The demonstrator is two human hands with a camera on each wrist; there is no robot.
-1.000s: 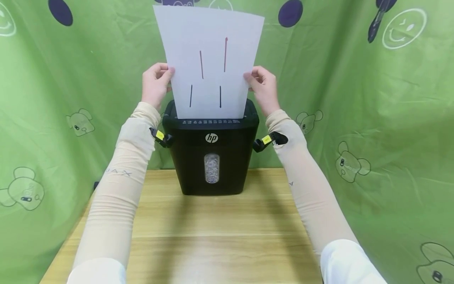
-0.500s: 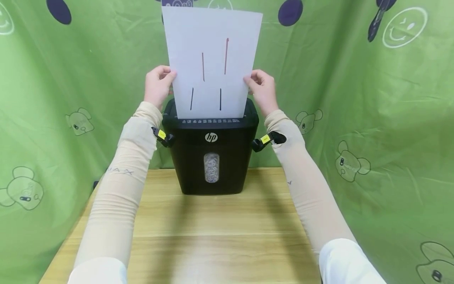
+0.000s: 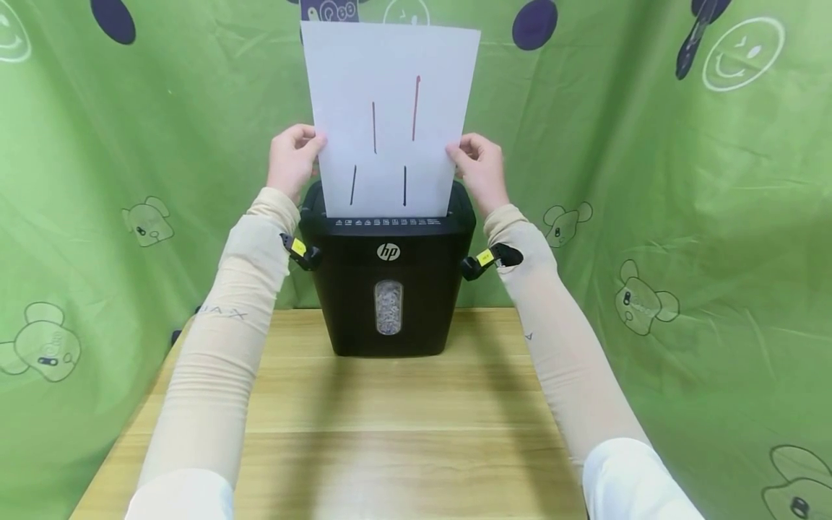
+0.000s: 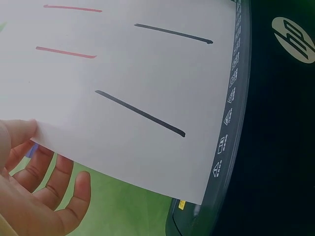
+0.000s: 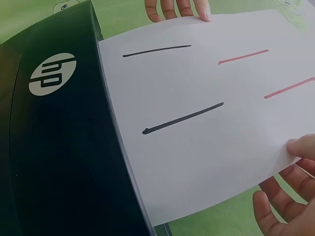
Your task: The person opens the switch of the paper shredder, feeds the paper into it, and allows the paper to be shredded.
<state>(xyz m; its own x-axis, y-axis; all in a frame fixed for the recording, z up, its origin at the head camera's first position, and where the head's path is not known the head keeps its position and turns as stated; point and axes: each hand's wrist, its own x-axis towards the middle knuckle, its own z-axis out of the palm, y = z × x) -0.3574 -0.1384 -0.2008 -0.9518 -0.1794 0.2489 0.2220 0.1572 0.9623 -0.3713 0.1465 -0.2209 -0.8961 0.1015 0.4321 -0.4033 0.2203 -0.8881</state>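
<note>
A white sheet of paper [image 3: 393,65] with two red and two black pen strokes stands upright, its lower edge in the top slot of a black HP paper shredder [image 3: 351,289]. My left hand [image 3: 292,159] pinches the sheet's left edge, thumb in front and fingers behind. On the opposite edge, at about the same height, my right hand [image 3: 483,170] pinches the paper likewise. In the left wrist view the thumb presses on the paper [image 4: 133,64] while the other fingers [image 4: 51,189] spread behind it. The slot itself is hidden behind the shredder's front rim.
The shredder stands at the back of a wooden table [image 3: 390,433]. Paper shreds [image 3: 388,307] show through its front window. A green patterned curtain [image 3: 650,180] surrounds the table at the back and sides. Small wrist cameras [image 3: 477,266] sit close to the shredder's sides.
The paper has sunk a little into the shredder, its strokes now lower. Both hands have moved slightly down with it, the left hand also a bit to the right.
</note>
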